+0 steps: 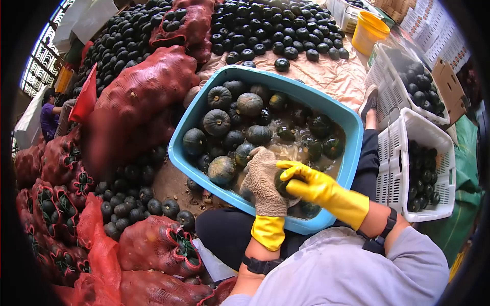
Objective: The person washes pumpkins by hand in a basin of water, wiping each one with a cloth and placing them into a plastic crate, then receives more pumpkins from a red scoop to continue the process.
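A blue tub (pixel 204 181) in front of me holds muddy water (pixel 334 166) and many dark green squashes (pixel 217 122). My left hand (pixel 265 186), in a yellow glove with a brown cloth mitt over it, is over the tub's near side, against a dark squash (pixel 282 184). On that squash's other side is my right hand (pixel 309 188) in a yellow rubber glove, its fingers curled round it. The mitt hides the fingers of my left hand. Splashing water shows just beyond both hands.
Red mesh sacks (pixel 148 84) of squashes fill the left side. Loose squashes (pixel 278 25) lie on a sheet beyond the tub. White crates (pixel 444 196) with squashes and a yellow bucket (pixel 368 33) stand right. Another person (pixel 49 118) sits far left.
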Motion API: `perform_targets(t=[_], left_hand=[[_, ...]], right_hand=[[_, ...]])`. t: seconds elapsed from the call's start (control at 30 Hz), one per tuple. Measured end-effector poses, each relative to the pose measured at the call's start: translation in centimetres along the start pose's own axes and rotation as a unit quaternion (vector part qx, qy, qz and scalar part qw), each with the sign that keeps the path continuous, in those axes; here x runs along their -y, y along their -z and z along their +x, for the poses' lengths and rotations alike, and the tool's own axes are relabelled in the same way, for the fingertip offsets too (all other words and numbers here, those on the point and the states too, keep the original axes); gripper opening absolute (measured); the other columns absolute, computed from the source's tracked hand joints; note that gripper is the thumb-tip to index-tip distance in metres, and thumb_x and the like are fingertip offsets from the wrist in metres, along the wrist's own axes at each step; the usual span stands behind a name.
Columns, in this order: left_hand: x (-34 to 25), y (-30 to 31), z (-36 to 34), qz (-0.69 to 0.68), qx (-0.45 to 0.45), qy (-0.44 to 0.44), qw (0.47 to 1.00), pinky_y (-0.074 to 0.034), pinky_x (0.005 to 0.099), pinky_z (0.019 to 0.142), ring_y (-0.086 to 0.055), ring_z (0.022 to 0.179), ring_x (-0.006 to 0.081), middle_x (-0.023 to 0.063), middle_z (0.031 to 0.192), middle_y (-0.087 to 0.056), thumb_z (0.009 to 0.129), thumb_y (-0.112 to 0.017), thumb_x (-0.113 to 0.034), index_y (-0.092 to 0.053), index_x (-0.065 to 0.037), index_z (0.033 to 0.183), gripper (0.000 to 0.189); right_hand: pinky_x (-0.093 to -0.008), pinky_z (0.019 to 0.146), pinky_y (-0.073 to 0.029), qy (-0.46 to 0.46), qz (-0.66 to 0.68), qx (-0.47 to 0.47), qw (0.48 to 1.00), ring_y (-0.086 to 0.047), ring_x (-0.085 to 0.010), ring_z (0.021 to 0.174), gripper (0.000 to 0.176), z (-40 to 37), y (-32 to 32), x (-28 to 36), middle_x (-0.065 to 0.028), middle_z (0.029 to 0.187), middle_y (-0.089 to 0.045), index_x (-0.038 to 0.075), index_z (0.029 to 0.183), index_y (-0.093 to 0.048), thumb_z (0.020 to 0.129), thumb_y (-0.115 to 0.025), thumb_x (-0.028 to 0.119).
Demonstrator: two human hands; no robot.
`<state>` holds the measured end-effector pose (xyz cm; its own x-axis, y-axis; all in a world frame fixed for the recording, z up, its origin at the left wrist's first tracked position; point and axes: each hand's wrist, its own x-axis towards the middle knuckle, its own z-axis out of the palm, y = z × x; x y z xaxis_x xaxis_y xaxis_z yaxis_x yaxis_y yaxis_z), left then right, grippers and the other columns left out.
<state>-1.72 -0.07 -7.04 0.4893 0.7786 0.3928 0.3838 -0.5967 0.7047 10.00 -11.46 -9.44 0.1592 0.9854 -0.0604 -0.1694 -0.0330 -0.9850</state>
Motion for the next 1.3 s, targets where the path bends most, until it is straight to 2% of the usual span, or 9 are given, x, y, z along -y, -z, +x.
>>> perform_targets(t=[0.17,0.37,0.53,0.7,0.8,0.97,1.1,1.23,1.3], left_hand=[[-5.0,2.1,-0.8,-0.177,0.109,0.103,0.973,-0.055,0.0451,0.094,-0.069,0.108,0.0364,0.018,0.117,-0.068,0.079,-0.081,-0.016,-0.065,-0.003,0.124,0.049],[0.1,-1.9,-3.4,-0.44,0.016,0.115,0.89,-0.057,0.0437,0.095,-0.072,0.108,0.0304,0.0123,0.123,-0.072,0.097,-0.071,-0.015,-0.062,-0.009,0.139,0.043],[0.5,-4.8,-3.4,-0.051,0.023,-0.083,0.995,-0.059,0.045,0.089,-0.075,0.097,0.0306,0.0116,0.115,-0.077,0.097,-0.072,-0.016,-0.064,-0.008,0.137,0.042],[-1.3,-0.3,-3.7,-0.01,0.079,-0.017,0.997,-0.058,0.0382,0.095,-0.071,0.109,0.0265,0.0141,0.127,-0.071,0.095,-0.072,-0.017,-0.056,-0.005,0.145,0.054],[-1.2,-0.4,-2.5,-0.019,0.131,0.005,0.991,-0.056,0.0382,0.098,-0.069,0.115,0.0291,0.0162,0.126,-0.069,0.088,-0.079,-0.019,-0.052,-0.003,0.146,0.065],[-0.4,0.7,-3.1,-0.118,0.003,-0.057,0.991,-0.055,0.0445,0.101,-0.068,0.124,0.0364,0.0187,0.144,-0.066,0.084,-0.082,-0.019,-0.041,-0.001,0.161,0.089],[-0.4,1.5,-1.8,-0.012,0.164,0.038,0.986,-0.055,0.0475,0.096,-0.068,0.114,0.0419,0.0193,0.124,-0.07,0.078,-0.082,-0.025,-0.054,-0.006,0.146,0.076],[3.0,0.3,-3.3,-0.077,0.074,-0.054,0.993,-0.055,0.0478,0.094,-0.068,0.105,0.0416,0.0166,0.112,-0.07,0.068,-0.089,-0.027,-0.065,-0.01,0.123,0.062],[1.5,0.2,-3.3,-0.051,0.066,-0.022,0.996,-0.057,0.047,0.093,-0.07,0.104,0.0416,0.0168,0.11,-0.071,0.07,-0.09,-0.028,-0.066,-0.008,0.12,0.059]], right_hand=[[-0.0412,0.114,-0.047,0.027,-0.337,-0.283,0.898,-0.065,-0.0344,0.128,0.05,4.9,1.7,-2.5,-0.0207,0.136,-0.069,0.005,0.139,-0.067,0.098,-0.076,0.033],[-0.0424,0.115,-0.045,0.211,-0.323,-0.153,0.91,-0.065,-0.0332,0.127,0.04,-1.7,-4.3,0.0,-0.0167,0.132,-0.069,0.01,0.125,-0.073,0.088,-0.086,0.015],[-0.0402,0.112,-0.046,0.034,-0.221,-0.384,0.896,-0.061,-0.0344,0.127,0.041,3.7,0.4,-2.3,-0.0195,0.136,-0.064,0.007,0.134,-0.065,0.097,-0.08,0.017],[-0.0463,0.12,-0.04,0.271,-0.342,-0.066,0.897,-0.059,-0.037,0.134,0.047,-0.4,-1.8,0.5,-0.0177,0.138,-0.065,0.009,0.134,-0.068,0.091,-0.084,0.015],[-0.0434,0.12,-0.041,0.122,-0.377,-0.328,0.858,-0.059,-0.0336,0.136,0.041,3.9,-0.2,-2.0,-0.0168,0.14,-0.067,0.008,0.136,-0.067,0.098,-0.078,0.018],[-0.0439,0.117,-0.044,0.138,-0.187,-0.026,0.972,-0.062,-0.0366,0.134,0.032,1.0,-1.5,5.0,-0.0195,0.135,-0.069,0.004,0.136,-0.068,0.108,-0.064,0.02],[-0.0478,0.106,-0.052,0.245,-0.45,-0.223,0.83,-0.068,-0.0437,0.115,0.034,2.1,-4.8,2.3,-0.0218,0.123,-0.072,0.005,0.131,-0.072,0.1,-0.069,0.018],[-0.0343,0.103,-0.053,-0.097,-0.082,-0.15,0.981,-0.07,-0.021,0.113,0.038,0.8,-3.8,3.3,-0.0092,0.12,-0.075,0.007,0.136,-0.07,0.099,-0.076,0.018],[-0.0281,0.105,-0.051,-0.019,0.214,-0.215,0.953,-0.066,-0.0139,0.119,0.04,1.7,-4.0,1.9,-0.0073,0.131,-0.073,0.007,0.146,-0.062,0.108,-0.069,0.02]])
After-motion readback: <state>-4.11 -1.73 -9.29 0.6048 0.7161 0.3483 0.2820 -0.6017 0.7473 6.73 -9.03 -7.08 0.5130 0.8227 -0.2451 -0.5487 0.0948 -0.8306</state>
